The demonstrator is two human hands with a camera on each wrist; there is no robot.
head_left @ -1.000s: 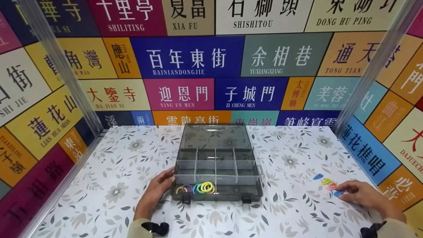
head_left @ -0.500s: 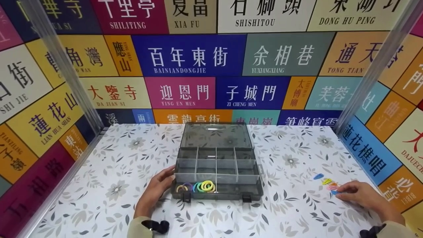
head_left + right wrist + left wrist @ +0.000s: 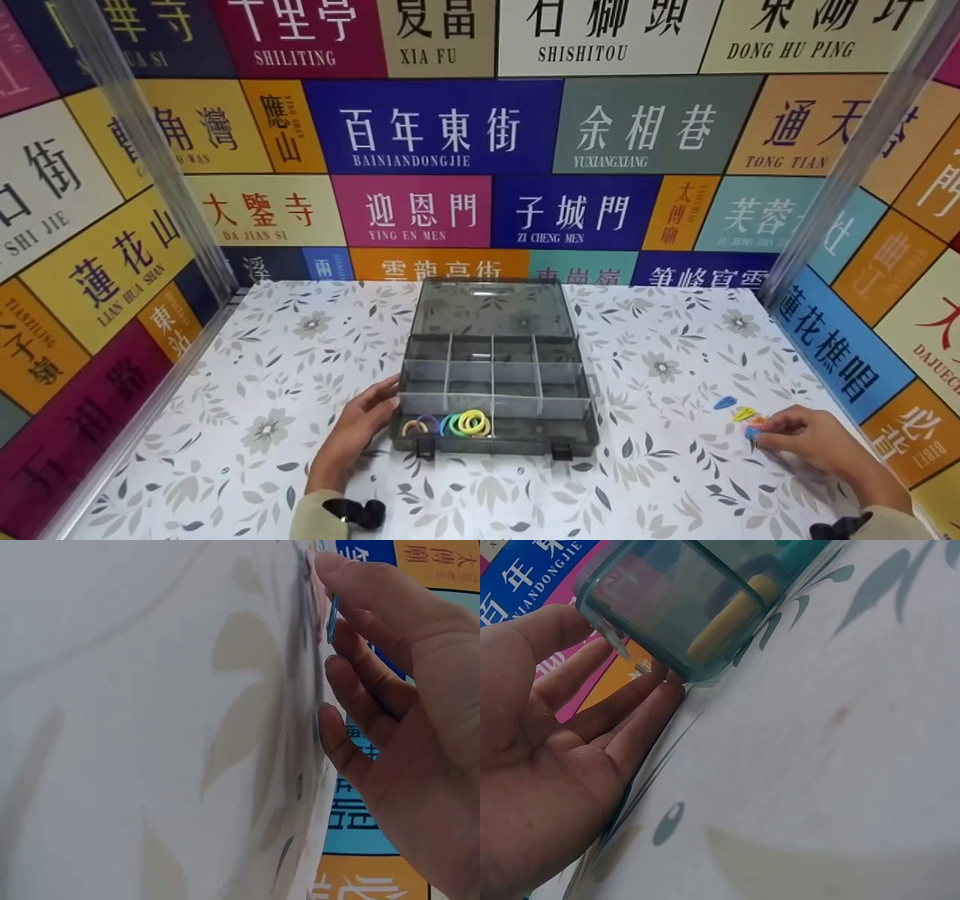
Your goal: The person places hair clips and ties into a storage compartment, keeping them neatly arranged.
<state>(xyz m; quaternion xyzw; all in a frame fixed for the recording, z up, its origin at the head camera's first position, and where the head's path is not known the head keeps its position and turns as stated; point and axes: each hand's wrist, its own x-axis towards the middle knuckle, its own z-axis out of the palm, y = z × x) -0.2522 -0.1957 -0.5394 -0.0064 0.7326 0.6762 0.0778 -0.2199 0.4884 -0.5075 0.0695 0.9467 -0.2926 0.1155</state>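
A smoky clear compartment box (image 3: 540, 431) stands with its lid (image 3: 491, 309) tipped back. Its front left compartment holds several coloured hair ties (image 3: 472, 424). My left hand (image 3: 361, 424) rests against the box's left side; in the left wrist view the fingers are fairly straight, touching its corner. On the right, my right hand (image 3: 814, 442) pinches a blue hair clip (image 3: 752, 432) between thumb and forefinger, low over the table. Beside those fingertips lie a yellow hair clip (image 3: 743, 414), another blue hair clip (image 3: 724, 403) and pinkish-orange ones, partly hidden by the hand.
A white table (image 3: 645, 495) with a leaf and flower pattern carries everything. Sign-printed walls (image 3: 435, 127) enclose it at the back and both sides, with clear posts (image 3: 832, 172) in the corners. Other box compartments show nothing inside.
My right hand has shifted slightly left with the blue hair clip, closer to the pink and orange ones. The left hand and the box keep their places.
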